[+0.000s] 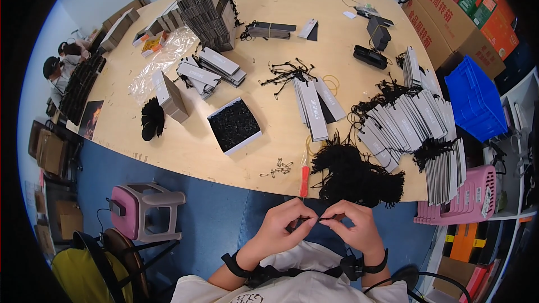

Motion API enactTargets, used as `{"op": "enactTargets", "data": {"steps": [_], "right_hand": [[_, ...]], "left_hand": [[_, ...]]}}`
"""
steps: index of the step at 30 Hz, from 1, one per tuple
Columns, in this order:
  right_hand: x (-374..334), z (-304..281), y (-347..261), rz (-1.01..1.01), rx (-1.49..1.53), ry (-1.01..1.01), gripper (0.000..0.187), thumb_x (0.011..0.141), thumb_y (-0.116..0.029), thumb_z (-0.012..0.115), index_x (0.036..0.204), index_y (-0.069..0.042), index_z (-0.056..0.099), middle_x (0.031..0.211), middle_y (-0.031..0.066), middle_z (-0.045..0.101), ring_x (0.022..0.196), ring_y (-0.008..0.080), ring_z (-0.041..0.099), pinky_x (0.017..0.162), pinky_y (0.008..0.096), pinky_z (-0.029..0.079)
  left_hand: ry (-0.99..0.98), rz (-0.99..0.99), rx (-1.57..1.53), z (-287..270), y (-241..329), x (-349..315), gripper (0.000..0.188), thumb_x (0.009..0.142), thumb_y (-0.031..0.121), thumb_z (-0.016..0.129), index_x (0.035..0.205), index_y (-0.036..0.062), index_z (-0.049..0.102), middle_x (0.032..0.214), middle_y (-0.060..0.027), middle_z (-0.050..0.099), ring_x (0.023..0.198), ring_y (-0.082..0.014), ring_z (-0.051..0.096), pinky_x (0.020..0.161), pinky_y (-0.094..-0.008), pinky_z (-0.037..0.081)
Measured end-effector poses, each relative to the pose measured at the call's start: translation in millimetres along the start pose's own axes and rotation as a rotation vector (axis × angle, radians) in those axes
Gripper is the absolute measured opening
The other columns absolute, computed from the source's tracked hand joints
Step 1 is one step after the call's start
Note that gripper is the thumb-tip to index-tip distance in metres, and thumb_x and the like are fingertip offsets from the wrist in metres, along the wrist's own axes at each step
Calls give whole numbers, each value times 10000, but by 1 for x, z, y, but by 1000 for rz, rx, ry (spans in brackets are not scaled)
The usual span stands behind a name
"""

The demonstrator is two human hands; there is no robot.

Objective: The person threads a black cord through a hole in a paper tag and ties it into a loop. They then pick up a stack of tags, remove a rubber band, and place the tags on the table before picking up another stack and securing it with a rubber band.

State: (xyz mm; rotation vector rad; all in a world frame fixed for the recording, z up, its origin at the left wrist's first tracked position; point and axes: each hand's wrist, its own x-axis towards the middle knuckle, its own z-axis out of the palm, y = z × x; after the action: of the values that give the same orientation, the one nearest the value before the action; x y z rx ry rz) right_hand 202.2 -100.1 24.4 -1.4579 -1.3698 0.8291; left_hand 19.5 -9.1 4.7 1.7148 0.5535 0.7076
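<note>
Left hand: the left hand (286,221) has thumb and forefinger pressed together on a thin dark strand (319,219); the other fingers are curled.
Right hand: the right hand (355,225) pinches the same strand in a like way, close beside the left; such a double grip probably keeps so small a piece steady.
Dark strand: it is between the two sets of fingertips, just off the near edge of the tabletop (185,148); its exact form is too small to tell.
Black cords: the black cord heap (356,174) lies at the near edge, maybe for short reach.
Grey tags: the fanned tags (401,126) overlap to the right, perhaps so each one can be lifted singly.
White box: the white box (247,142) holds small black pieces (233,125); its walls seem useful against scattering.
Metal clips: the small clips (278,167) lie loose near the box.
</note>
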Motion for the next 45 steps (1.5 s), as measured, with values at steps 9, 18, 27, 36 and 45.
{"op": "enactTargets", "data": {"steps": [9,18,27,36,45], "right_hand": [[1,-2,-1,-101,-140,35,130,774,-12,775,845,-11,666,781,95,674,677,227,661,599,301,515],[1,-2,2,-282,-331,-5,108,778,17,736,848,-16,661,754,100,673,635,241,656,550,299,503],[-3,-2,14,-217,-154,-50,116,800,12,721,863,-18,628,698,79,590,578,214,591,524,312,464],[3,-3,16,-245,-160,32,131,793,36,719,906,-15,677,765,89,661,650,217,650,583,298,510],[3,5,21,-251,-249,76,115,791,29,716,898,7,678,833,110,691,718,248,680,623,322,541]], "left_hand": [[-8,-37,-30,1,1,-2,61,871,4,680,932,10,679,745,-40,551,595,-91,518,522,-238,410],[-36,-154,-160,0,-6,-4,53,915,23,675,960,-5,683,775,-23,566,628,-44,485,534,-199,365],[-57,-87,-41,-3,-3,-1,63,906,45,690,962,20,704,746,-37,553,609,-84,473,529,-241,348],[-23,-217,-43,-2,2,-3,70,930,52,670,958,-10,653,766,-22,595,642,-51,487,560,-215,385],[72,-383,-457,0,-19,-1,140,967,108,650,908,-17,669,776,-8,635,642,-36,518,533,-179,383]]}}
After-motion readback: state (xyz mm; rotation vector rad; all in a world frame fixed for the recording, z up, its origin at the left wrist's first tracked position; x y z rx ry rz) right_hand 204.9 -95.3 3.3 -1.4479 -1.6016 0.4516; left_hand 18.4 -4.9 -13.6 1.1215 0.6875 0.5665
